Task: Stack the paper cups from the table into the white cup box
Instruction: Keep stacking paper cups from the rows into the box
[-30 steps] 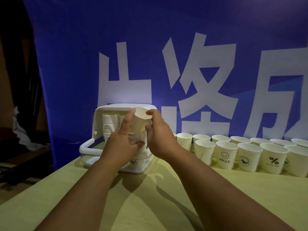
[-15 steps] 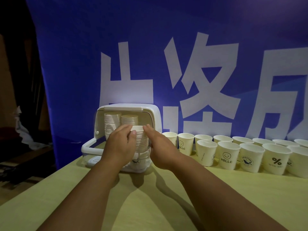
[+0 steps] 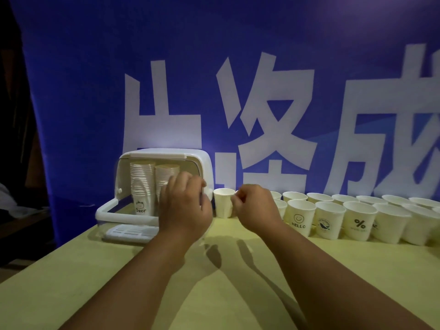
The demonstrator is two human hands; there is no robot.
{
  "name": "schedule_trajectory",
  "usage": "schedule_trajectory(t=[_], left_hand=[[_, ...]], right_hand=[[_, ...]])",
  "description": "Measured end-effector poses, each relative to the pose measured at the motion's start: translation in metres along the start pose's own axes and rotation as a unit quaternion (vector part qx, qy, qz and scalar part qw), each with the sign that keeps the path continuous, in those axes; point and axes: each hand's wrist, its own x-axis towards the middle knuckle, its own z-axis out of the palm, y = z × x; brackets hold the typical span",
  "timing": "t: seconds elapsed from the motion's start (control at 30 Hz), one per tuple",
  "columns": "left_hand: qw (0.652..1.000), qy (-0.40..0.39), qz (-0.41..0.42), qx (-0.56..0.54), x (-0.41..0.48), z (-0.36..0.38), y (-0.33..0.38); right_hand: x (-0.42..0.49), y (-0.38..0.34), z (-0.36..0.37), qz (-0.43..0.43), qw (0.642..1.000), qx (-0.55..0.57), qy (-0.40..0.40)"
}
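The white cup box [image 3: 166, 155] stands open at the table's left, with two tall stacks of paper cups [image 3: 142, 184] showing inside. My left hand [image 3: 185, 209] is in front of the box's right side and covers a third stack. Its fingers curl away from me, so any grip is hidden. My right hand [image 3: 256, 206] hovers just right of the box with its fingers curled and nothing in them. It is right beside a single plain cup [image 3: 223, 206]. Several more paper cups [image 3: 329, 219] stand in two rows to the right.
The box's lowered front tray [image 3: 114, 211] and a slotted white lid [image 3: 129, 232] lie toward me on the yellow table [image 3: 214, 294]. A blue banner [image 3: 238, 91] hangs close behind the cups. The table's left edge drops to a dark floor.
The cup that both hands held has gone down onto the stack in the box. My right hand has let go and moved right toward the loose cups, while my left hand stays at the box.
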Motion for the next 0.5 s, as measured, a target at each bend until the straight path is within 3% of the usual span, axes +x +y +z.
schedule_trajectory(t=[0.13,0.23,0.37,0.5], left_hand=[[0.987,-0.156,0.009,-0.040,-0.014,0.013,0.041],[0.964,-0.248,-0.052,-0.074,-0.030,0.030,0.059],[0.876,-0.377,-0.182,-0.239,-0.048,0.053,0.063],[0.843,-0.444,-0.179,-0.244,-0.036,0.062,0.066]], right_hand=[[-0.014,0.047,-0.024,0.051,0.996,-0.076,0.024],[-0.032,0.080,-0.033,0.076,0.990,-0.088,0.075],[-0.037,0.100,-0.035,0.091,0.984,-0.081,0.132],[-0.031,0.109,-0.029,0.109,0.986,-0.090,0.090]])
